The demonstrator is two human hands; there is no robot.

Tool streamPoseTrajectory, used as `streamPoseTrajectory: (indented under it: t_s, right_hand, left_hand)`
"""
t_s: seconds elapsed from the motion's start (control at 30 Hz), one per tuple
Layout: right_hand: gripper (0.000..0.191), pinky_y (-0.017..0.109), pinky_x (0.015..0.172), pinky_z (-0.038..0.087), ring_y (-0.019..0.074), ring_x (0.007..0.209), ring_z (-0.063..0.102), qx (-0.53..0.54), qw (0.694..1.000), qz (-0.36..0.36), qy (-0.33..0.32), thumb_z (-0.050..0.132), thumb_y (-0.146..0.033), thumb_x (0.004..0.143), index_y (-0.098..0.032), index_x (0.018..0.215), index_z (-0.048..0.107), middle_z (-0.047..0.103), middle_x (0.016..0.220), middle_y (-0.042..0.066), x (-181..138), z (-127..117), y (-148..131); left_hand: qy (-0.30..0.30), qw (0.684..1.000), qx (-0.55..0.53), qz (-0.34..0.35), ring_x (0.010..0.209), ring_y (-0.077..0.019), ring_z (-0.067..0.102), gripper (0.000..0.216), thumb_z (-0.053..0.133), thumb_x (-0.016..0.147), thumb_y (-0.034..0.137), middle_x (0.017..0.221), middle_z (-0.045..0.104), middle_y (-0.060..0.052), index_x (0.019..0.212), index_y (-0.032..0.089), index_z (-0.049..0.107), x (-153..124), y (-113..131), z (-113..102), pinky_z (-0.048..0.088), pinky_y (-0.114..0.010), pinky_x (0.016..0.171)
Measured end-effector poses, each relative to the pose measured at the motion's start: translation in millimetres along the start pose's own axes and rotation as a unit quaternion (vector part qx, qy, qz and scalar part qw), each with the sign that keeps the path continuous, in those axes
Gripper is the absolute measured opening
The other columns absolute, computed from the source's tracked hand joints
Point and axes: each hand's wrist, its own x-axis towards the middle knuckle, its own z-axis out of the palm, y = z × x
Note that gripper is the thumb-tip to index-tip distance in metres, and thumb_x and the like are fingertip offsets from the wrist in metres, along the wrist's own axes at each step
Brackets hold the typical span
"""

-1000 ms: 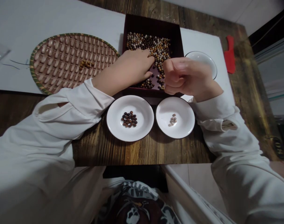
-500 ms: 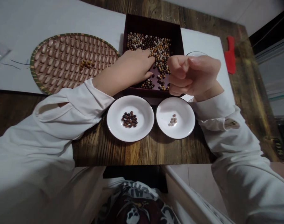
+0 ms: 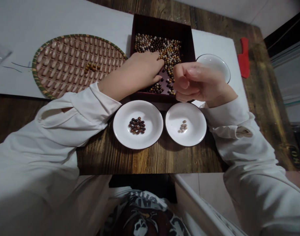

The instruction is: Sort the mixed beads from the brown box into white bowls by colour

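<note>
My left hand lies over the dark maroon box, palm down, thumb and fingers apart at the beads. These small round beads are dark brown, yellow-brown and pale. At the box's right front corner, my right hand hovers with curled, closed fingers, and anything inside them is hidden. Just in front of the box, a white dish bears a cluster of dark brown beads. Beside it on the right, a smaller white dish has several pale beads.
A woven oval tray on the left carries several yellow-brown beads. Behind my right hand stands another white dish. A red tool lies at the far right. White sheeting covers part of the wooden table.
My right hand has shifted slightly left and down, uncovering more of the white dish behind it. My left hand stays about where it was.
</note>
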Motion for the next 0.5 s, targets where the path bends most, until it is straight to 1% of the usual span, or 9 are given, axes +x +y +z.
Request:
streamPoseTrajectory:
  t_s: [0.13,0.2,0.27,0.33,0.4,0.5]
  right_hand:
    - [0.037,0.019,0.033,0.024,0.0061,0.035,0.02,-0.015,1.0,0.016,0.002,0.057,-0.052,0.085,-0.019,0.071,0.049,0.029,0.044,-0.009,0.3,-2.0,1.1]
    - [0.037,0.019,0.032,0.024,0.0065,0.035,0.019,-0.019,1.0,0.024,0.009,0.058,-0.053,0.084,-0.02,0.071,0.049,0.029,0.044,-0.009,0.4,-1.5,1.2]
    - [0.035,0.02,0.032,0.023,0.0067,0.035,0.018,-0.02,1.0,0.006,0.002,0.055,-0.051,0.086,-0.02,0.072,0.051,0.028,0.044,-0.009,0.5,-0.5,0.9]
    - [0.032,0.019,0.032,0.022,0.0067,0.034,0.019,-0.02,1.0,-0.011,-0.011,0.052,-0.048,0.087,-0.019,0.073,0.052,0.029,0.045,-0.009,0.7,0.4,0.6]
    - [0.03,0.019,0.032,0.023,0.0065,0.034,0.019,-0.02,1.0,-0.009,-0.013,0.053,-0.047,0.087,-0.019,0.074,0.053,0.031,0.046,-0.008,0.7,0.6,0.6]
    - [0.029,0.019,0.032,0.024,0.0063,0.035,0.02,-0.016,1.0,-0.009,-0.015,0.054,-0.044,0.088,-0.018,0.075,0.053,0.033,0.047,-0.008,0.4,0.6,1.7]
  left_hand:
    - [-0.016,0.997,0.071,0.017,0.096,-0.031,0.057,0.042,0.031,0.089,0.035,0.112,0.064,-0.01,0.115,0.026,0.063,0.0,-0.5,0.1,0.042,-0.046,0.074]
    - [-0.022,0.996,0.083,0.015,0.095,-0.0293,0.056,0.043,0.03,0.09,0.036,0.114,0.063,-0.009,0.117,0.025,0.062,-0.1,-0.1,-0.2,0.042,-0.046,0.074]
    - [-0.019,0.998,0.065,0.01,0.097,-0.0295,0.056,0.043,0.03,0.09,0.038,0.111,0.065,-0.006,0.117,0.029,0.062,0.1,-0.3,0.1,0.042,-0.046,0.075]
    - [-0.008,0.999,0.032,0.009,0.1,-0.0315,0.056,0.043,0.032,0.088,0.041,0.106,0.068,-0.004,0.117,0.035,0.062,0.8,-1.5,1.7,0.041,-0.047,0.076]
    - [0.007,1.0,-0.003,0.009,0.103,-0.0339,0.056,0.042,0.034,0.085,0.043,0.1,0.069,-0.003,0.116,0.04,0.063,1.9,-3.9,4.5,0.04,-0.048,0.076]
    - [0.021,0.999,-0.03,0.01,0.106,-0.036,0.056,0.043,0.037,0.082,0.042,0.097,0.07,-0.004,0.117,0.041,0.063,3.7,-8.1,9.6,0.04,-0.05,0.077]
